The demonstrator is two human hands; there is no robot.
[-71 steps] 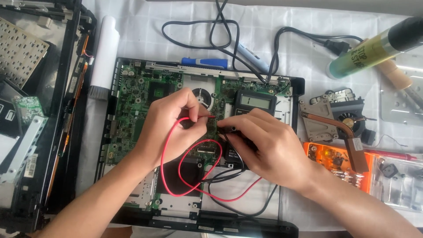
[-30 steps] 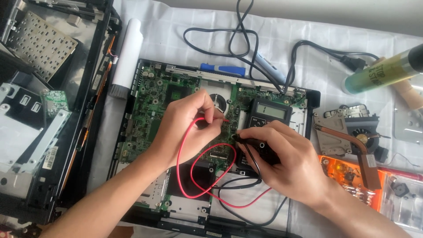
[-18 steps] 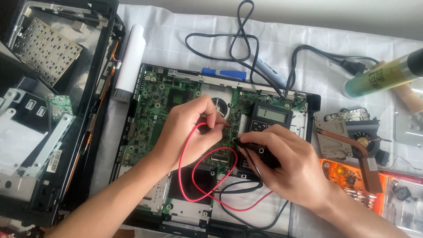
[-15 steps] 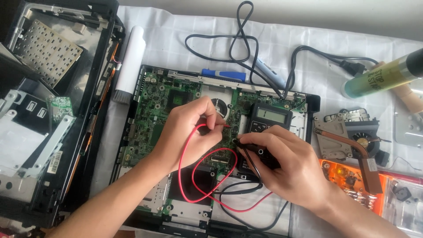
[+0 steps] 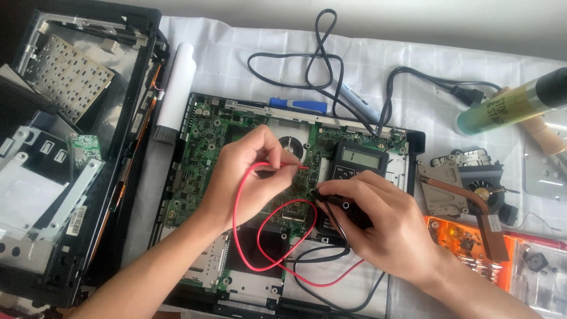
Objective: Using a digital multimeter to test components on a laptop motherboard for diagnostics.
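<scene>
Left hand (image 5: 248, 177) pinches thin red probe (image 5: 289, 166) over knobbly green circuit board (image 5: 204, 159).

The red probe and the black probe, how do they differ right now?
The red probe is pinched in the left hand; the black probe is in the right hand. The red one lies almost level, tip pointing right; the black one's tip points left, lower on the green circuit board. The red wire loops widely, while the black wire runs down under the right hand. Both tips meet the board.
</scene>
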